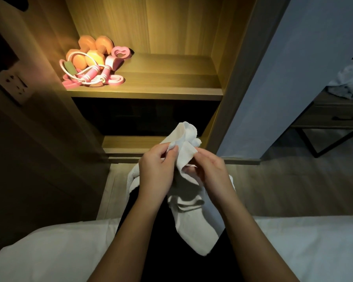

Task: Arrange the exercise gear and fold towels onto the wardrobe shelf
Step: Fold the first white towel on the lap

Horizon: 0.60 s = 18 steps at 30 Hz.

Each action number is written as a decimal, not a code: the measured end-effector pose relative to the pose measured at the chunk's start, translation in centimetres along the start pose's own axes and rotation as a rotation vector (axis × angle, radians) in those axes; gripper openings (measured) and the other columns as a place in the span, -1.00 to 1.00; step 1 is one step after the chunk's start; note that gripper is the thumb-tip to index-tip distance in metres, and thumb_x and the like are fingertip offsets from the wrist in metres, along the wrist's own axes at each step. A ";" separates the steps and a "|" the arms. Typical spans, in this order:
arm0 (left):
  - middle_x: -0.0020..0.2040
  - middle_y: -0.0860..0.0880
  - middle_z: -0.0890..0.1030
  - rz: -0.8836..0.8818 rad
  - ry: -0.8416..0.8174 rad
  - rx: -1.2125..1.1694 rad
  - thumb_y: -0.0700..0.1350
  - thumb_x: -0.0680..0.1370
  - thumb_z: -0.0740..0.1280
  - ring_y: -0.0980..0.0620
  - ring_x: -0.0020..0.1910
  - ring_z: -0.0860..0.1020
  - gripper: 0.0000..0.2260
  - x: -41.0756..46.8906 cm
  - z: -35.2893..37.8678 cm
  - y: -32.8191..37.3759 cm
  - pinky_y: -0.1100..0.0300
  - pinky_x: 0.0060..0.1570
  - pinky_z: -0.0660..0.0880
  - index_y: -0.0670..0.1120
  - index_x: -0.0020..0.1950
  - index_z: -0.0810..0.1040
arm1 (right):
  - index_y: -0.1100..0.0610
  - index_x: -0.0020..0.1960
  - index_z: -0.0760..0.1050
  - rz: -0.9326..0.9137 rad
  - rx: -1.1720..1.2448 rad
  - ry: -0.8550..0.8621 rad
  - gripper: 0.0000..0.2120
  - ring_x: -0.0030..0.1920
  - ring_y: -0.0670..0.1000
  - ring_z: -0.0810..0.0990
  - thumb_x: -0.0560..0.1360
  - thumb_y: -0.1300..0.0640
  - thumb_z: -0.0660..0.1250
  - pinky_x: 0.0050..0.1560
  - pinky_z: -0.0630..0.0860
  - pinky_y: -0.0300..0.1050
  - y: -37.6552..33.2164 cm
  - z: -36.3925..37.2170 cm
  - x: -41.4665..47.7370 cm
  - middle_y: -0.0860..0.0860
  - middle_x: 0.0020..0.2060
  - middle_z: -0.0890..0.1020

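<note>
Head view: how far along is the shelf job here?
Done: the dumbbells and jump rope sit piled on the shelf, left side. In hand: the left hand and right hand grip a white towel, unfolded. Left: folding and shelving it.

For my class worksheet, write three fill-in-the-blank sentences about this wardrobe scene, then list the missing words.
1. The left hand and right hand hold a ___ towel.
2. The dumbbells are ___ in colour.
3. The skipping rope lies at the ___ end of the lit shelf.

Missing words: white; orange; left
</note>
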<state>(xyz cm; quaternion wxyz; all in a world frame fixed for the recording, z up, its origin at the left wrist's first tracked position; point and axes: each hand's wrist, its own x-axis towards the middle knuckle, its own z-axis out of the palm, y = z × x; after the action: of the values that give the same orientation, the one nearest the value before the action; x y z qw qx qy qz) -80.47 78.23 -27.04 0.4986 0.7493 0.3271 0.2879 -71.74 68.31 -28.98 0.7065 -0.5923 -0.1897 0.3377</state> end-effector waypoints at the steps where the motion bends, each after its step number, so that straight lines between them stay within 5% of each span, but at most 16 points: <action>1: -0.16 -0.09 0.65 -0.021 -0.018 -0.016 -0.09 0.61 0.28 -0.04 -0.13 0.60 -0.79 0.2 -0.2 -0.1 -0.09 -0.09 0.57 -0.19 -0.03 0.64 | 0.20 0.20 0.60 0.035 0.050 -0.052 -0.73 0.08 0.07 0.67 0.64 0.22 0.16 0.01 0.61 -0.11 -0.1 -0.4 0.0 0.13 0.03 0.69; 3: -0.15 -0.11 0.65 -0.037 -0.049 -0.023 -0.07 0.62 0.27 -0.10 -0.12 0.61 -0.78 0.5 -0.4 -0.2 -0.17 -0.09 0.56 -0.18 -0.01 0.63 | 0.24 0.25 0.56 0.046 0.047 -0.077 -0.73 0.07 0.10 0.67 0.64 0.25 0.18 0.01 0.62 -0.10 -0.1 -1.0 0.1 0.16 0.05 0.68; 6: -0.18 -0.12 0.63 -0.020 -0.127 0.011 -0.08 0.62 0.26 -0.11 -0.15 0.58 -0.78 0.5 -0.1 -0.3 -0.16 -0.11 0.55 -0.18 -0.05 0.63 | 0.25 0.06 0.54 -0.013 -0.081 0.029 -0.91 -0.20 0.03 0.70 0.56 0.31 0.31 -0.22 0.61 -0.20 0.1 -1.0 0.6 0.10 -0.23 0.70; 9: -0.19 -0.09 0.64 -0.057 -0.155 0.000 -0.09 0.61 0.28 -0.06 -0.15 0.59 -0.80 0.4 0.4 -0.8 -0.03 -0.12 0.54 -0.15 -0.06 0.65 | 0.08 0.06 0.52 -0.088 -0.265 0.084 -0.81 -0.31 -0.05 0.63 0.50 0.27 0.41 -0.24 0.59 -0.21 0.5 -0.7 1.2 0.01 -0.38 0.63; 13: -0.18 0.06 0.68 -0.205 -0.109 -0.115 -0.12 0.59 0.34 0.17 -0.16 0.64 -0.92 0.8 0.4 -1.7 0.34 -0.26 0.55 -0.06 0.01 0.62 | 0.01 -0.04 0.60 -0.267 -0.480 0.121 -0.84 -0.21 -0.09 0.54 0.44 0.20 0.49 -0.16 0.51 -0.23 0.9 -0.8 1.7 -0.07 -0.26 0.57; 16: -0.23 -0.01 0.70 -0.315 -0.101 -0.243 -0.16 0.57 0.37 0.13 -0.25 0.66 -0.91 0.7 0.4 -2.1 0.33 -0.30 0.53 -0.16 -0.01 0.61 | -0.01 -0.10 0.54 -0.374 -0.669 0.089 -0.85 -0.05 -0.15 0.50 0.43 0.17 0.48 -0.09 0.42 -0.39 0.6 -1.1 2.2 -0.12 -0.10 0.50; 18: -0.21 -0.10 0.69 -0.316 -0.116 -0.280 -0.18 0.58 0.34 0.07 -0.25 0.65 -0.90 0.6 0.3 -2.0 0.28 -0.29 0.52 -0.19 -0.04 0.62 | 0.00 -0.13 0.50 -0.404 -0.739 0.046 -0.85 0.01 -0.15 0.48 0.45 0.16 0.46 0.00 0.43 -0.31 0.5 -1.3 2.5 -0.18 -0.07 0.47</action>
<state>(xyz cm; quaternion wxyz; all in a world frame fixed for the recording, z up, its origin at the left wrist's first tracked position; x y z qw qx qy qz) -80.30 79.08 -28.95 0.6547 0.6276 0.3682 0.2050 -69.22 69.13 -30.08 0.5027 -0.7639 -0.3948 0.0883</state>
